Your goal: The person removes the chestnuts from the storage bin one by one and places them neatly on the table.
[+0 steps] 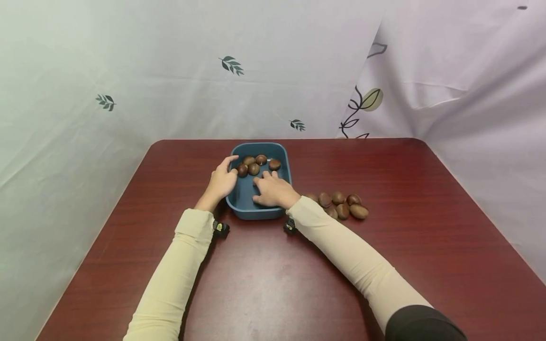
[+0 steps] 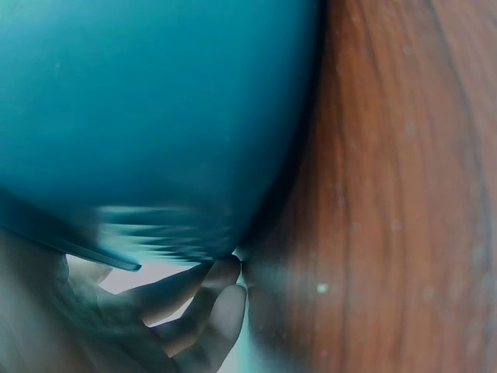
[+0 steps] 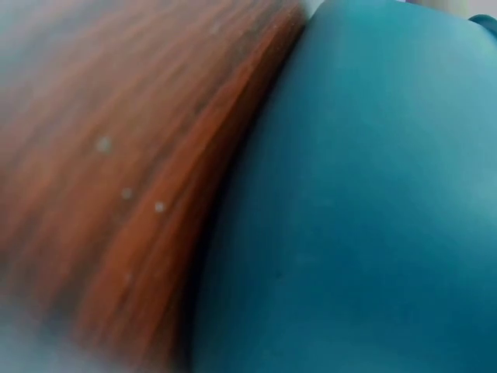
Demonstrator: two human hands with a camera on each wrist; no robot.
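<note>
A blue plastic bin (image 1: pixel 255 214) with rounded corners stands on the table, with several brown chestnuts (image 1: pixel 253 169) in its far half. My left hand (image 1: pixel 221 183) holds the bin's left side, thumb over the rim. In the left wrist view, its fingers (image 2: pixel 227 311) lie against the outside wall, near the ribbed patch. My right hand (image 1: pixel 275 191) reaches over the right rim into the bin, palm down. Its thumb and fingers are spread above the bin floor, and no chestnut shows between them. The right wrist view has only the bin's outer wall (image 3: pixel 365 194) and the table.
On the dark red wooden table (image 1: pixel 409 189), several more chestnuts (image 1: pixel 342 210) lie in a group right of the bin, some partly hidden behind my right wrist and sleeve. A pale cloth (image 1: pixel 170 61) with leaf prints hangs behind the table and along its sides.
</note>
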